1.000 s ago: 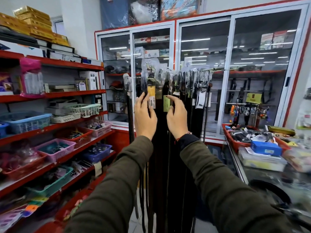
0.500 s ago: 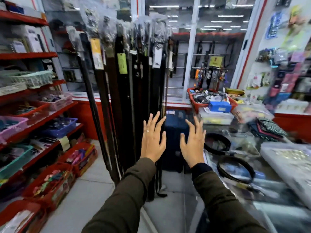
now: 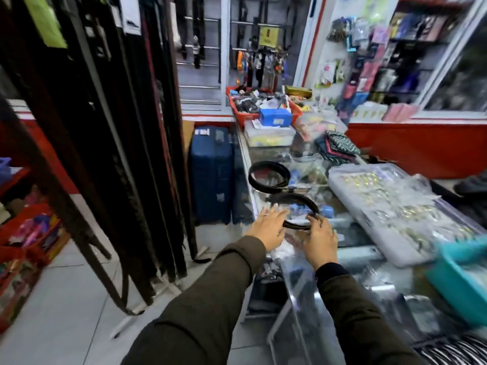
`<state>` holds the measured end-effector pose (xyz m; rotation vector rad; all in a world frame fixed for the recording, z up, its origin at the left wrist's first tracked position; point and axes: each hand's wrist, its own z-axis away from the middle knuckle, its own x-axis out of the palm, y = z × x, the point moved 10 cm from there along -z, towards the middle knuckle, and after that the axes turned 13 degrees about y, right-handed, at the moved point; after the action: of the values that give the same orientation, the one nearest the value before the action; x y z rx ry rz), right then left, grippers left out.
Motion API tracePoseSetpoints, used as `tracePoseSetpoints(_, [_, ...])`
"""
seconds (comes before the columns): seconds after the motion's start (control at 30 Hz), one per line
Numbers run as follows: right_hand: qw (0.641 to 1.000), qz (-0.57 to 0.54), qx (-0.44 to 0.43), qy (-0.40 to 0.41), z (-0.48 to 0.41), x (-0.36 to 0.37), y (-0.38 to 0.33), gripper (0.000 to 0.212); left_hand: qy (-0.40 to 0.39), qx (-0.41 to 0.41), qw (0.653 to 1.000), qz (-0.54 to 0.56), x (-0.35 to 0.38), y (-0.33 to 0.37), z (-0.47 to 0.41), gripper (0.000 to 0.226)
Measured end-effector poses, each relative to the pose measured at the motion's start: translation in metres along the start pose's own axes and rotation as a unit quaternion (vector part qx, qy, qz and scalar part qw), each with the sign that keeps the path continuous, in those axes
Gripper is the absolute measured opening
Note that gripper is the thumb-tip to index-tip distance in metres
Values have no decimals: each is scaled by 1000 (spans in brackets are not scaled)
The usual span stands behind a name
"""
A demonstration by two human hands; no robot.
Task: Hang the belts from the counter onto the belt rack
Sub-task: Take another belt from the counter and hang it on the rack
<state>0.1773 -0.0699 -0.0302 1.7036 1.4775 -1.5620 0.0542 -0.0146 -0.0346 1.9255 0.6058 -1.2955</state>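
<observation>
Two coiled black belts lie on the glass counter [image 3: 350,241]. The near belt [image 3: 303,201] sits right at my hands; the far belt [image 3: 268,177] lies just behind it. My left hand [image 3: 268,225] rests with spread fingers on the near coil's left side. My right hand [image 3: 320,238] touches its right side, fingers curled at the rim. Neither hand visibly lifts it. The belt rack [image 3: 110,127] with many hanging dark belts fills the upper left.
A blue suitcase [image 3: 210,175] stands between rack and counter. On the counter are a clear tray of small items [image 3: 395,206], a teal basket [image 3: 463,280], a red bin [image 3: 237,111] and a blue box [image 3: 275,117]. Red shelves with baskets line the left.
My view swung from the rack down and right to the counter. Both hands left the hanging belts, dropped and now rest on the near coiled belt.
</observation>
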Motion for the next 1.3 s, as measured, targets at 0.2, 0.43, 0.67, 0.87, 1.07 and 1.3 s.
tracePoseSetpoints(0.2, [955,-170,243,-6,-2,18,87,28,-103,-4,994,-42,41,39,-33,53])
tracePoseSetpoints(0.43, [815,-435,381,-44,3,57,92,25,-30,-66,997,-6,41,39,-44,31])
tracePoseSetpoints(0.67, [671,-637,376,-49,-4,53,46,19,116,-164,965,169,10,11,-31,33])
tracePoseSetpoints(0.87, [674,-674,289,-92,-17,35,-20,25,256,-249,873,333,-42,-34,4,30])
tracePoseSetpoints(1.07, [753,-624,179,-110,-16,20,-103,32,330,-324,778,425,-83,-94,55,23])
tracePoseSetpoints(1.3, [731,-655,56,-181,1,9,-211,34,398,-339,743,418,-144,-150,105,24])
